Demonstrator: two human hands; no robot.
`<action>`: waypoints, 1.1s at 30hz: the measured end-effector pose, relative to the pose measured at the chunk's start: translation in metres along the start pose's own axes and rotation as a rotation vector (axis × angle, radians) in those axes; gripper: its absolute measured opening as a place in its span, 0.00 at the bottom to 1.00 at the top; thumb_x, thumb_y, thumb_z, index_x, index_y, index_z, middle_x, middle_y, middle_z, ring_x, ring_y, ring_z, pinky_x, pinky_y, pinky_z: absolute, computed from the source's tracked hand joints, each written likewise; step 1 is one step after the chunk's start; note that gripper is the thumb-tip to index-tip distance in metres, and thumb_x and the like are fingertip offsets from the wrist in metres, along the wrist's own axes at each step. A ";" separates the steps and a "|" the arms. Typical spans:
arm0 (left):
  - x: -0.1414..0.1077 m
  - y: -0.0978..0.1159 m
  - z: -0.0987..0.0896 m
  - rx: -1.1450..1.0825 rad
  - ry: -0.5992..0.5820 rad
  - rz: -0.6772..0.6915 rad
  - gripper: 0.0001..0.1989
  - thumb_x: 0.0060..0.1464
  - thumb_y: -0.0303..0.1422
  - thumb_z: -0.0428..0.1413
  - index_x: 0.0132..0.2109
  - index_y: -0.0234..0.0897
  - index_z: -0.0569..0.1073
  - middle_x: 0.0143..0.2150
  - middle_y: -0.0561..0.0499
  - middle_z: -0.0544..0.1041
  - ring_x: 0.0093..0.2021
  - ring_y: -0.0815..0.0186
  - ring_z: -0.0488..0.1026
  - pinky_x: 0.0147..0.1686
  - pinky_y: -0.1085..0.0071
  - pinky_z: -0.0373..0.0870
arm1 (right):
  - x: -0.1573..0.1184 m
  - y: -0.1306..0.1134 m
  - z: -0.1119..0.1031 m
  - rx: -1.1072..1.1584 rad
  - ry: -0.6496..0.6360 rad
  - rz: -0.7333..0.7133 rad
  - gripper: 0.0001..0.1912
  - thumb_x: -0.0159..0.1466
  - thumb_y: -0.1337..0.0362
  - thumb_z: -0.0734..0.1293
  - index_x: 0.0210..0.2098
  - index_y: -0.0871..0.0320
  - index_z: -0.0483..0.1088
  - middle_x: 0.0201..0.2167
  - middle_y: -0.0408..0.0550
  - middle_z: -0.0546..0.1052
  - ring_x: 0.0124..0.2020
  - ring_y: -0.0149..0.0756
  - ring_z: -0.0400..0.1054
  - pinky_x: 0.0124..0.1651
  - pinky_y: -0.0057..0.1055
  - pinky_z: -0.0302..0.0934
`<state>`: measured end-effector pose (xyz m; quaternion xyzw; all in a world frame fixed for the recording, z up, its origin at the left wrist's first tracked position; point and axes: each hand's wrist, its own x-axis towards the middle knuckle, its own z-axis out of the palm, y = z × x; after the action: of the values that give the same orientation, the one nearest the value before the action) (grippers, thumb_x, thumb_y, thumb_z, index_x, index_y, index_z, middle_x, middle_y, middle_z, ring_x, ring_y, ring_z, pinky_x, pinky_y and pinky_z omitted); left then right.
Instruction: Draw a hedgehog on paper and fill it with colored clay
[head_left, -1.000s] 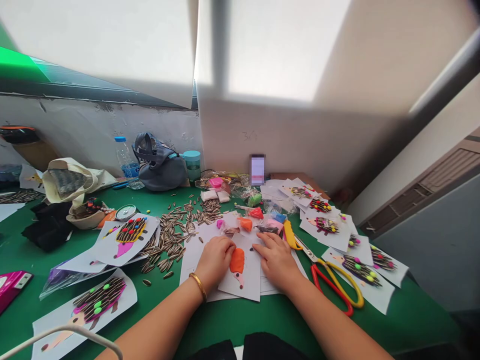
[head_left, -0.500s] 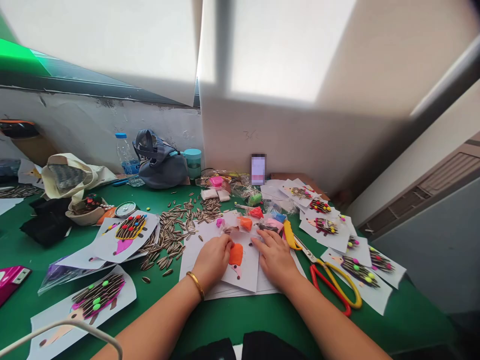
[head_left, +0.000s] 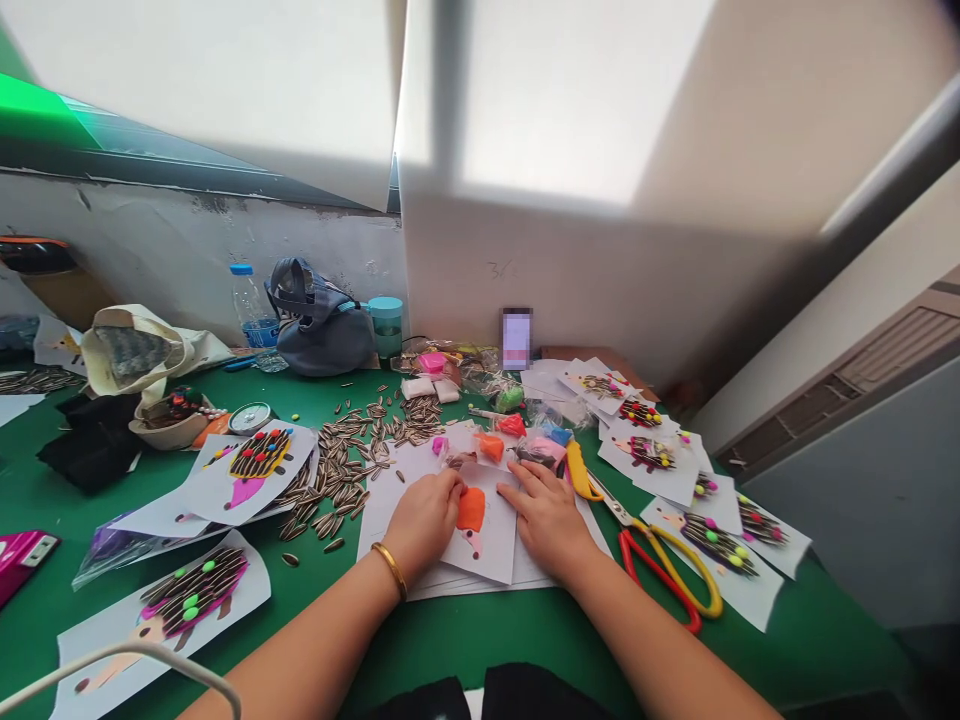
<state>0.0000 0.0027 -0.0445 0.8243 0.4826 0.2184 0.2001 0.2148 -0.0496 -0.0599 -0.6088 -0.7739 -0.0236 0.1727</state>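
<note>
My left hand [head_left: 424,522], with a gold bangle [head_left: 388,570] on its wrist, rests on a white paper sheet [head_left: 487,540], its fingertips at the left edge of an orange modelling clay patch [head_left: 471,509]. My right hand [head_left: 547,520] lies flat on the sheet's right side, fingers spread and holding nothing. A stack of white paper [head_left: 450,585] lies beneath. Small plastic bags of coloured clay [head_left: 491,447] sit just beyond my hands.
Striped sunflower seeds [head_left: 337,465] lie scattered on the green table [head_left: 480,640]. Hedgehog pictures made of seeds and clay beads [head_left: 255,468] lie on both sides. Red-and-yellow scissors [head_left: 664,572] lie to my right, with a yellow-handled tool [head_left: 579,472] beyond them.
Both hands have slid a little up the table, and my left fingertips have moved closer to the orange clay. The sheet has shifted with them, and the camera has tilted slightly.
</note>
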 end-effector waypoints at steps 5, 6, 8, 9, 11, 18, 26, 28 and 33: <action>0.000 0.001 -0.001 -0.011 -0.016 -0.027 0.11 0.65 0.33 0.44 0.38 0.41 0.70 0.38 0.47 0.79 0.41 0.61 0.75 0.40 0.67 0.67 | 0.000 0.000 0.000 0.029 0.040 -0.015 0.21 0.59 0.74 0.63 0.45 0.45 0.77 0.62 0.42 0.68 0.63 0.48 0.56 0.60 0.50 0.51; 0.000 0.001 -0.001 -0.013 -0.018 -0.031 0.11 0.65 0.33 0.43 0.38 0.41 0.70 0.38 0.47 0.79 0.41 0.61 0.75 0.40 0.67 0.67 | 0.000 0.000 0.000 0.030 0.042 -0.021 0.22 0.59 0.74 0.63 0.47 0.45 0.76 0.62 0.43 0.68 0.63 0.48 0.56 0.60 0.50 0.52; 0.000 0.001 -0.001 -0.019 -0.021 -0.036 0.12 0.65 0.32 0.43 0.38 0.40 0.70 0.39 0.47 0.79 0.41 0.61 0.75 0.40 0.67 0.67 | 0.000 0.000 0.001 0.042 0.046 -0.032 0.22 0.59 0.74 0.63 0.47 0.46 0.77 0.62 0.43 0.68 0.62 0.49 0.57 0.60 0.50 0.52; 0.000 0.001 -0.001 -0.023 -0.023 -0.037 0.12 0.65 0.32 0.43 0.38 0.40 0.70 0.39 0.47 0.79 0.41 0.61 0.75 0.41 0.67 0.67 | 0.000 0.000 0.000 0.054 0.053 -0.036 0.21 0.59 0.74 0.63 0.44 0.46 0.78 0.61 0.43 0.69 0.62 0.48 0.57 0.60 0.50 0.52; 0.000 0.002 -0.002 -0.031 -0.028 -0.040 0.12 0.65 0.32 0.43 0.38 0.40 0.70 0.39 0.47 0.79 0.42 0.61 0.75 0.41 0.67 0.67 | 0.000 0.000 0.000 0.073 0.067 -0.033 0.19 0.59 0.74 0.63 0.40 0.46 0.79 0.60 0.41 0.70 0.62 0.49 0.57 0.60 0.50 0.52; -0.001 0.001 -0.002 -0.047 -0.027 -0.059 0.12 0.65 0.33 0.43 0.39 0.41 0.70 0.39 0.47 0.78 0.42 0.61 0.75 0.41 0.67 0.67 | 0.000 0.000 0.001 0.115 0.093 -0.043 0.19 0.57 0.76 0.63 0.38 0.47 0.79 0.60 0.41 0.70 0.61 0.49 0.58 0.60 0.51 0.52; -0.001 0.001 -0.002 -0.048 -0.047 -0.059 0.11 0.65 0.33 0.42 0.38 0.40 0.67 0.39 0.47 0.78 0.41 0.61 0.74 0.41 0.66 0.66 | 0.001 0.003 0.002 0.154 0.149 -0.057 0.20 0.56 0.76 0.62 0.36 0.47 0.79 0.58 0.41 0.72 0.60 0.49 0.59 0.59 0.51 0.54; -0.001 0.001 -0.003 -0.054 -0.045 -0.061 0.11 0.65 0.33 0.41 0.38 0.40 0.66 0.39 0.48 0.77 0.41 0.61 0.74 0.40 0.66 0.65 | 0.001 0.005 0.001 0.173 0.189 -0.065 0.21 0.56 0.77 0.61 0.40 0.49 0.78 0.57 0.43 0.73 0.59 0.47 0.60 0.59 0.50 0.55; -0.001 0.004 -0.008 -0.113 -0.027 -0.086 0.11 0.65 0.34 0.41 0.37 0.41 0.66 0.39 0.48 0.77 0.41 0.61 0.73 0.39 0.66 0.65 | 0.002 0.008 0.001 0.161 0.220 -0.055 0.21 0.58 0.75 0.61 0.46 0.51 0.76 0.55 0.47 0.74 0.58 0.47 0.60 0.59 0.48 0.56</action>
<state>-0.0024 0.0015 -0.0358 0.7932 0.5015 0.2252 0.2621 0.2219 -0.0453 -0.0614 -0.5654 -0.7659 -0.0326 0.3044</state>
